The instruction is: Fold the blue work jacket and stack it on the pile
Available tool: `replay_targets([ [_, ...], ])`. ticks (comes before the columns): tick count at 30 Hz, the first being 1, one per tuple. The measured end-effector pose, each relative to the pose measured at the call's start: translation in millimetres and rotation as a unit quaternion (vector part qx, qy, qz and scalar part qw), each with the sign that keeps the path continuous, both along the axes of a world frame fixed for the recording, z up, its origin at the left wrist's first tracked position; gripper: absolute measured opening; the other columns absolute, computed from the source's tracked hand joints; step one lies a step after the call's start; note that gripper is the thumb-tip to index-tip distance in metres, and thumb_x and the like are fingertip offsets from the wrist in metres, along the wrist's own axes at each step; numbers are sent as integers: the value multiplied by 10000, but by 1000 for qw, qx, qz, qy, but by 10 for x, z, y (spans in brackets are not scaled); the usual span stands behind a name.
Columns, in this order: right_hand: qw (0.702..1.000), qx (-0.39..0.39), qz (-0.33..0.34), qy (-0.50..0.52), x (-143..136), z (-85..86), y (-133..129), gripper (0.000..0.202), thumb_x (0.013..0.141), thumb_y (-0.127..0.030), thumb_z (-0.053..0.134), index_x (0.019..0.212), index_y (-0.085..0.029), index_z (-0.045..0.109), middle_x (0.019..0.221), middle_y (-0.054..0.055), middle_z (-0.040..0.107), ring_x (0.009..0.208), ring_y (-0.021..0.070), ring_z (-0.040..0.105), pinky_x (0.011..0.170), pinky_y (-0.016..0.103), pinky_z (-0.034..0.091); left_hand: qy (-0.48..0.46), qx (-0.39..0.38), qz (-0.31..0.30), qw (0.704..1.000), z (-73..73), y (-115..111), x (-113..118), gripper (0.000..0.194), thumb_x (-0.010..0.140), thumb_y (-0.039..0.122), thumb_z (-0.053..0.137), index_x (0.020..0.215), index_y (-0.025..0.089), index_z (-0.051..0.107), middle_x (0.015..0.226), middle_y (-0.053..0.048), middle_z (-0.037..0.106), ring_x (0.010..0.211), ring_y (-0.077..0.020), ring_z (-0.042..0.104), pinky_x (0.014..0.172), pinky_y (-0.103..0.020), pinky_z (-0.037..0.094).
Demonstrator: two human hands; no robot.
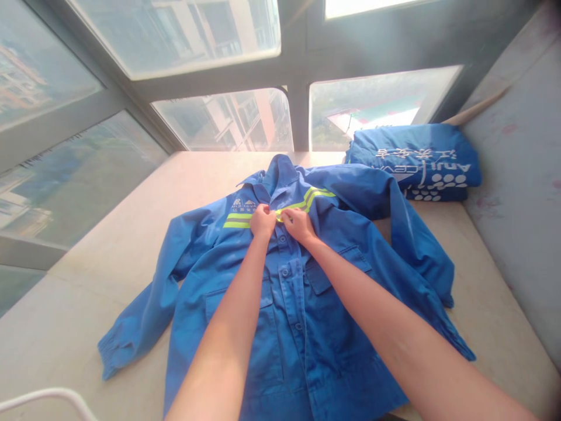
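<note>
A blue long-sleeved cloth jacket (287, 292) lies face up on a pale, smooth surface (127, 228), its collar pointing toward the windows. The fingers of the left hand (263, 222) and right hand (298, 225) pinch its front opening, close together, at the level of a yellow-and-grey reflective band (318, 197) across the chest. Below them, round buttons (285, 272) run down the front strip, between two flapped pockets. One sleeve stretches toward the lower left, ending in a gathered cuff; the other bends down at the right. Beyond that sleeve, a folded stack of blue cloth garments with white lettering (412, 155) sits against a pale patterned wall (517, 175). Grey-framed glass windows (219, 123) line the far and left sides. A curved white tube or cord (52, 393) enters at the lower left.
</note>
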State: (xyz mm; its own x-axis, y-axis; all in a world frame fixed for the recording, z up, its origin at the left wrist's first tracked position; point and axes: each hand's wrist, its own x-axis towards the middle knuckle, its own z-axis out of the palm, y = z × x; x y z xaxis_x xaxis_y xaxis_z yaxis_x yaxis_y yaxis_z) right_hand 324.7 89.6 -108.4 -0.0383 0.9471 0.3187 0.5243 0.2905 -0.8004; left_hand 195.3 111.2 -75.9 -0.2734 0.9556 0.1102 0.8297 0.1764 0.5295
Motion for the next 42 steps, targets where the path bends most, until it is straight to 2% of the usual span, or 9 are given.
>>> replay_targets([
  [6, 997, 31, -45, -46, 11, -25, 21, 301, 944, -191, 415, 918, -203, 714, 877, 56, 726, 881, 212, 644, 860, 286, 455, 41, 26, -37, 998, 209, 305, 110, 348, 734, 316, 722, 1054, 220, 627, 1254, -174, 612, 1268, -355, 520, 1059, -460, 387],
  [12, 998, 31, -38, -42, 20, 25, -4, 294, 944, -172, 408, 894, -203, 696, 868, 53, 713, 888, 208, 637, 855, 276, 450, -29, -12, -29, 999, 248, 735, 117, 87, 682, 205, 713, 738, 193, 649, 889, -149, 704, 1046, -359, 642, 966, -471, 449],
  [15, 998, 36, -53, -28, 21, 46, 5, 297, 951, -162, 400, 937, -202, 694, 914, 59, 722, 913, 207, 638, 891, 282, 449, -96, 4, -21, 995, 213, 826, 148, 92, 747, 240, 654, 809, 174, 667, 760, -77, 683, 863, -257, 665, 837, -366, 504],
  [19, 996, 59, -68, 2, 14, 30, 29, 263, 932, -138, 434, 959, -198, 688, 925, 57, 729, 910, 205, 637, 899, 291, 457, -162, 26, 3, 986, 104, 730, 170, 242, 888, 319, 501, 957, 128, 631, 680, -3, 611, 613, -131, 563, 635, -248, 476],
  [24, 994, 87, -56, 27, 12, -6, 33, 221, 895, -102, 475, 885, -184, 679, 854, 48, 716, 865, 199, 630, 856, 290, 464, -129, 42, 15, 991, 144, 644, 66, 445, 974, 480, 347, 796, 157, 596, 633, 5, 537, 576, -116, 493, 562, -220, 395],
  [29, 995, 81, -61, 17, 10, -21, 33, 224, 886, -96, 480, 889, -187, 685, 847, 42, 713, 859, 193, 629, 850, 281, 465, -9, 9, 37, 999, 271, 604, -129, 471, 967, 453, 349, 736, 156, 634, 769, -119, 657, 805, -246, 634, 719, -321, 446],
  [34, 996, 62, -65, -10, 3, -73, 58, 230, 878, -97, 482, 909, -179, 695, 866, 55, 720, 874, 197, 629, 861, 285, 462, 89, -70, 9, 994, 192, 498, -221, 393, 899, 444, 498, 887, 113, 709, 1001, -253, 707, 1041, -384, 644, 882, -467, 460],
  [39, 997, 56, -47, -13, 15, -103, 81, 256, 892, -100, 453, 929, -177, 694, 863, 49, 725, 879, 191, 629, 874, 280, 455, 124, -116, -32, 985, 272, 538, -258, 458, 962, 436, 381, 1077, 122, 695, 1114, -231, 705, 1090, -342, 651, 898, -430, 484],
  [42, 998, 42, -48, -30, 14, -96, 74, 254, 884, -106, 461, 911, -191, 699, 863, 41, 721, 883, 188, 621, 875, 273, 451, 144, -106, -81, 981, 342, 220, -305, 467, 960, 396, 418, 1327, 151, 572, 1166, -176, 703, 1139, -291, 634, 950, -381, 468],
])
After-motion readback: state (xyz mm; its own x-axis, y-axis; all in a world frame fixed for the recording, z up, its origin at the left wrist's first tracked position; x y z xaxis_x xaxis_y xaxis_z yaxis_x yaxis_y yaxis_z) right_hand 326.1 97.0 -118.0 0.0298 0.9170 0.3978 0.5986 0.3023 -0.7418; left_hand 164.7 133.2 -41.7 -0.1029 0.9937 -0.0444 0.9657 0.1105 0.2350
